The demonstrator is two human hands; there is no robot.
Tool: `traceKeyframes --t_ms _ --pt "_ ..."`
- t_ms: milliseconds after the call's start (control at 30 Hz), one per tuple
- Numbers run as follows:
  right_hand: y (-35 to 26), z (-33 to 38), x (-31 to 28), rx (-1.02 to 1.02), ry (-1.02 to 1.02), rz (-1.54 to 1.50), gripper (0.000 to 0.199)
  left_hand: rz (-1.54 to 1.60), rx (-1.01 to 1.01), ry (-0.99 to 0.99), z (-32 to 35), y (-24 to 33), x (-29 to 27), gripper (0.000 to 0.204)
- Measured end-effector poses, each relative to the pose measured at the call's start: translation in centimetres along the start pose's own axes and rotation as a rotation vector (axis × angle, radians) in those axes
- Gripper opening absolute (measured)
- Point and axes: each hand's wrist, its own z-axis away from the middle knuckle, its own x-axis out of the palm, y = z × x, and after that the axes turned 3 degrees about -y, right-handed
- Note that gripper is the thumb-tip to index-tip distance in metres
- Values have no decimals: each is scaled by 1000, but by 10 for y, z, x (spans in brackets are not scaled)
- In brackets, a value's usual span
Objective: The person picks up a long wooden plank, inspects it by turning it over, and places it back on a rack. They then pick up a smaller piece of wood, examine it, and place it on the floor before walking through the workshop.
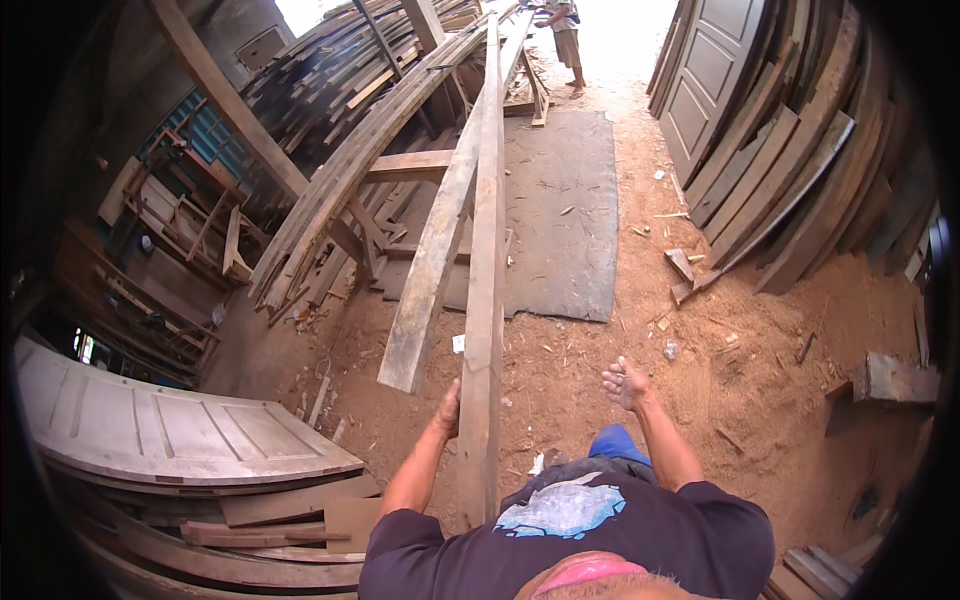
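Note:
A long squared wooden beam (484, 300) runs from beside my torso toward the far doorway. Against its left side, close to the near end, is my left hand (450, 410), gripping it with the fingers partly hidden by the wood. My right hand (626, 384) is off the beam, held over the floor to the right with its fingers apart and nothing in it. Just left of the beam lies a second, weathered plank (430, 300), angled, its near end sticking out past the wooden support frame (410, 165).
Long boards (340, 190) and stacked timber (310, 80) lie left. A pale panelled door (190, 430) tops a pile at lower left. Planks and a grey door (710, 80) lean right. A dark mat (560, 220) covers part of the sawdust floor. Another person (567, 45) stands far off.

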Motion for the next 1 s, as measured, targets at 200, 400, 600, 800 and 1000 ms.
traceKeyframes --t_ms 200,400,600,800,1000 --pt "-73 -114 142 13 -331 172 98 -26 -45 -56 0 7 33 77" --pt "-166 -257 230 109 -445 11 106 167 -141 44 3 -35 9 75" --pt "-232 -387 258 -15 -714 -217 90 138 -41 119 -10 -31 21 72" --pt "-247 -397 279 -32 -1183 -257 80 -113 113 126 -119 -10 16 66" --pt "-226 -345 320 -245 -412 2 80 622 99 -543 -231 43 -18 66"
